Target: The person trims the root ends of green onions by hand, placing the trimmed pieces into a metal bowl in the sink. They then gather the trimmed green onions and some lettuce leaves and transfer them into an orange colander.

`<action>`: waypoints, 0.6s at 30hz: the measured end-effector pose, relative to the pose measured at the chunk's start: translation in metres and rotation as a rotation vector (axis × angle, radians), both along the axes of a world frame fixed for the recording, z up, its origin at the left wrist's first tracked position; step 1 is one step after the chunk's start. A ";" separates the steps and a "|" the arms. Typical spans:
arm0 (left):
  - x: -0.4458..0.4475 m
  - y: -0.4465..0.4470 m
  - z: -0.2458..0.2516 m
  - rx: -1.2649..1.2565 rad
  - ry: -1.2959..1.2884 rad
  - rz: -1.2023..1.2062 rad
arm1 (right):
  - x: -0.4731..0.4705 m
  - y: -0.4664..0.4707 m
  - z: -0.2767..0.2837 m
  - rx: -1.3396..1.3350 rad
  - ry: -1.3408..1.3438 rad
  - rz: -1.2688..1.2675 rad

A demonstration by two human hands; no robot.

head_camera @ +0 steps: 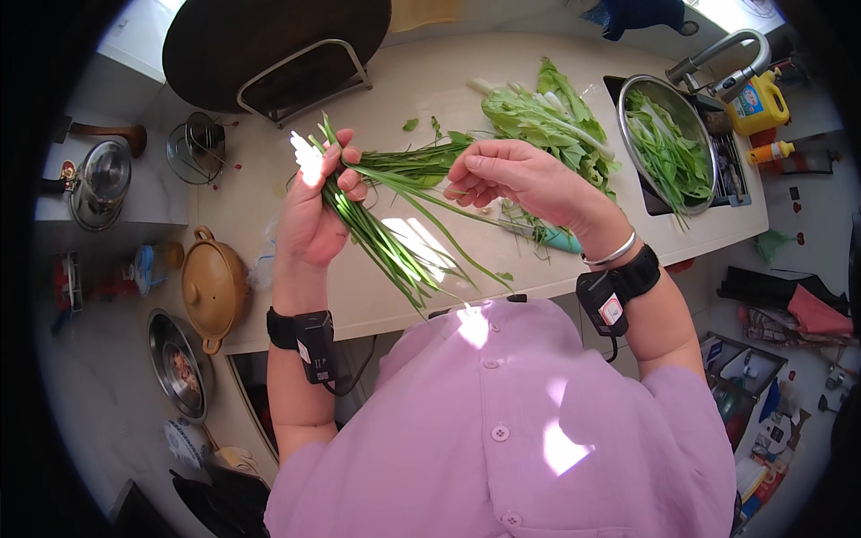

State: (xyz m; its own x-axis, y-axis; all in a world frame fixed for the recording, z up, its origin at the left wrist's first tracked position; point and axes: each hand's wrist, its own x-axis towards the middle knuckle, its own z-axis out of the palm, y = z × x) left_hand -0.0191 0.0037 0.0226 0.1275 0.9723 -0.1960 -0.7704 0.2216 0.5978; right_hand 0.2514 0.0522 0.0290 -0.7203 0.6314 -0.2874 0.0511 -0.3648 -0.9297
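My left hand is closed around a bunch of long green chives, held up over the counter. Their pale ends stick out past the thumb in bright sunlight, and the thin tips hang towards my shirt. To the right, my right hand hovers with curled fingers close to a few stray blades; whether a blade is pinched there is unclear. Behind the hands, more chives lie on the counter beside a heap of leafy greens. A knife with a turquoise handle rests below my right wrist among scattered trimmings.
At the right, a metal basin holding greens sits at the sink under a faucet. A large dark round pan leans in a rack at the back. A lidded tan pot and a metal bowl stand left.
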 end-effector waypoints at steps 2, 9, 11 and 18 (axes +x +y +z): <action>-0.004 0.000 -0.002 0.007 -0.059 0.009 | -0.003 -0.002 0.002 -0.131 0.087 -0.035; -0.010 0.001 -0.009 -0.011 -0.176 0.011 | 0.005 -0.010 0.000 -0.319 0.167 0.040; -0.009 0.001 -0.009 -0.017 -0.193 0.020 | 0.004 -0.013 -0.002 -0.270 0.118 0.044; -0.003 0.003 -0.005 0.023 -0.020 0.066 | -0.012 -0.023 -0.009 -0.405 0.211 -0.035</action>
State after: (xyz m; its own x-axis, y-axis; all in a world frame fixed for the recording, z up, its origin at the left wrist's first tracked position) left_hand -0.0223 0.0065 0.0177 0.0663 0.9829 -0.1721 -0.7947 0.1563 0.5866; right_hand 0.2395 0.0295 0.0197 -0.7701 0.5233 -0.3649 -0.1429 -0.6990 -0.7007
